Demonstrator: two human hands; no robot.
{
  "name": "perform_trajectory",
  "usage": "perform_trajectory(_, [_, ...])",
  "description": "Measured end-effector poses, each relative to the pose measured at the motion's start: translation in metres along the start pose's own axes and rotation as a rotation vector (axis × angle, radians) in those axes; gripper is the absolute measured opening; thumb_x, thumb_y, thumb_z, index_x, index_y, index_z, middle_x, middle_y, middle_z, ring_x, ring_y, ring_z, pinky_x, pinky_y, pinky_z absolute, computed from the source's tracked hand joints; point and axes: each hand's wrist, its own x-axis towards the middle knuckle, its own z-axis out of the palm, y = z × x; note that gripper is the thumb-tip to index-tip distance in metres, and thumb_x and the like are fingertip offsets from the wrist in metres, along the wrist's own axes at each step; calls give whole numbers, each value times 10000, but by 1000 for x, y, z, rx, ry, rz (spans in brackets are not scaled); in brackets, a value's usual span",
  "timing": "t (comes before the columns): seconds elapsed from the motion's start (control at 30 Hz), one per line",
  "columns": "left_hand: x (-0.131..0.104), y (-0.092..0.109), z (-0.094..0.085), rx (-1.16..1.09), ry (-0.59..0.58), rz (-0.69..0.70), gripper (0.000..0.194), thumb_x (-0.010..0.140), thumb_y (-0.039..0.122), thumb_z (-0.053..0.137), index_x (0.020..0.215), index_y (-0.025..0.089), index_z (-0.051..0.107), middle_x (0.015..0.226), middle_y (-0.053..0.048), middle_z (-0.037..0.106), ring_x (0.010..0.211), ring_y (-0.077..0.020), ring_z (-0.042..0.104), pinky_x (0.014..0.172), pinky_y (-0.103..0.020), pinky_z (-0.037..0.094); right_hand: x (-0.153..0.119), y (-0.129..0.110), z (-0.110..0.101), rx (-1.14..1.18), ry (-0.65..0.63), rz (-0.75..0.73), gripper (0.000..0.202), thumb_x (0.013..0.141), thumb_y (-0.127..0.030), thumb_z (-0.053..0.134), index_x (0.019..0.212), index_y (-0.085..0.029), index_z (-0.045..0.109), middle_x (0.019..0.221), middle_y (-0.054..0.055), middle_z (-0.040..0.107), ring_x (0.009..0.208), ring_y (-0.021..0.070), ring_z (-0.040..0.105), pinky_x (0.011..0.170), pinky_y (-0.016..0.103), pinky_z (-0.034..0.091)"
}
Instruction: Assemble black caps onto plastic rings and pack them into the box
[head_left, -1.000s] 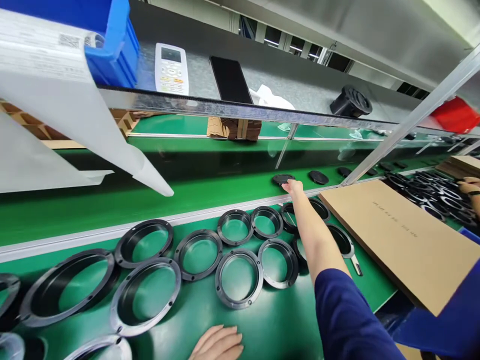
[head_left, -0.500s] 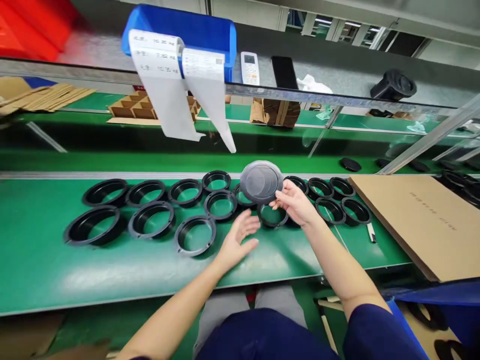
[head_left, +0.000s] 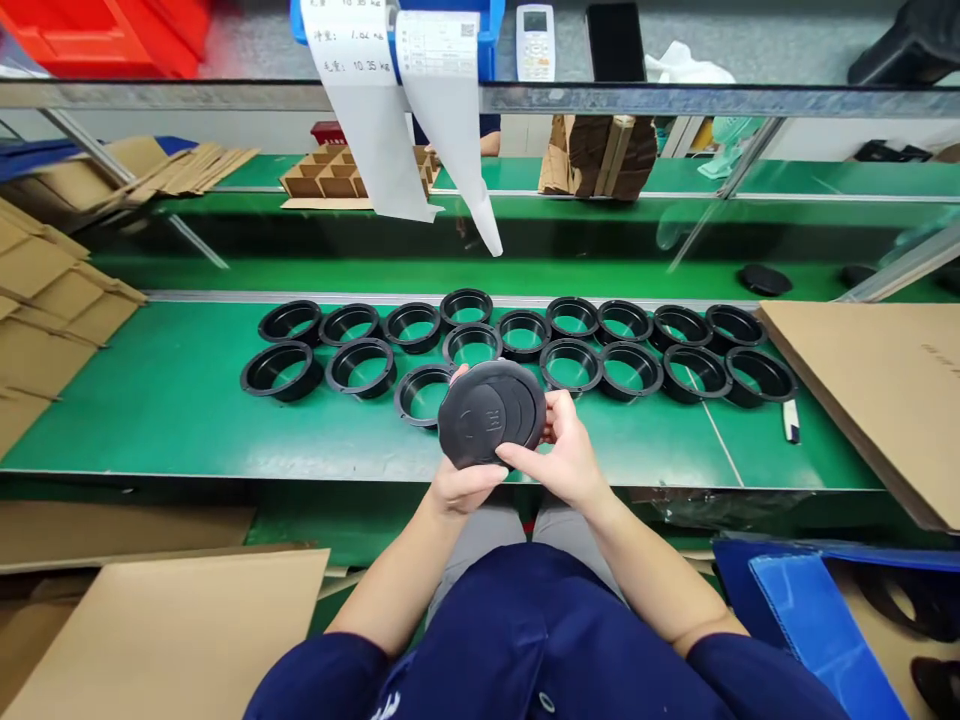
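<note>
A round black plastic cover with raised circular steps and small markings is held up in front of my body, over the near part of the green bench. My left hand grips its left and lower edge, the thumb along the bottom. On the right side, my right hand holds the same cover, with its thumb pressed on the face and the fingers behind the rim. Behind it, several black flanged rings stand in two rough rows; the cover partly hides the nearest ones.
A white-handled cutter lies by the rings at the right, near a large cardboard sheet. Overhead, a shelf edge carries a blue bin with hanging paper labels. Cardboard pieces are stacked at the left.
The cover has come down and nearer to my body, its face turned toward me. My left hand, earlier open and apart from it, now grips it too. The view has shifted.
</note>
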Motion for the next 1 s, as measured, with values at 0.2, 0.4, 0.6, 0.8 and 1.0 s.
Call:
perform_trajectory(0.2, [-15, -6, -3, -66, -9, -291, 886, 593, 410, 766, 1433, 254, 532, 1408, -104, 593, 1372, -461, 472, 1134, -684, 427, 8, -6, -31, -55, 288, -214, 277, 1038, -522, 567, 959, -258, 586, 850, 15, 615, 774, 198, 605, 722, 343, 513])
perform_trajectory(0.4, [-2, -14, 2, -134, -23, -407, 961, 596, 359, 797, 1487, 212, 469, 1435, -132, 570, 1380, -450, 472, 1156, -656, 403, -1, 21, -46, 39, 97, -92, 373, 948, -444, 723, 1257, -276, 601, 915, 10, 549, 725, 172, 547, 705, 324, 513])
perform_trajectory(0.6, [4, -34, -4, -185, -20, -449, 956, 657, 677, 880, 1440, 251, 533, 1485, -113, 543, 1454, -403, 396, 1168, -563, 425, -17, 46, -55, -113, 107, -133, 429, 993, -444, 659, 1386, -320, 541, 1113, 71, 561, 1013, 257, 593, 876, 421, 559])
perform_trajectory(0.8, [9, -41, 1, -377, 34, -624, 824, 801, 839, 653, 1280, 168, 671, 1307, -118, 679, 1375, -378, 505, 1168, -531, 427, -13, 41, -69, -600, 15, -427, 443, 1097, -550, 366, 1326, -338, 680, 1482, 75, 354, 1400, 345, 340, 1188, 587, 330])
perform_trajectory(1.0, [14, -43, 10, -464, 228, -732, 681, 1008, 717, 384, 1210, 146, 695, 1234, -136, 706, 1233, -340, 624, 1130, -532, 451, -7, 53, -65, -694, 39, -434, 625, 1109, -596, 242, 1141, -234, 752, 1398, 117, 469, 1363, 333, 371, 1182, 557, 342])
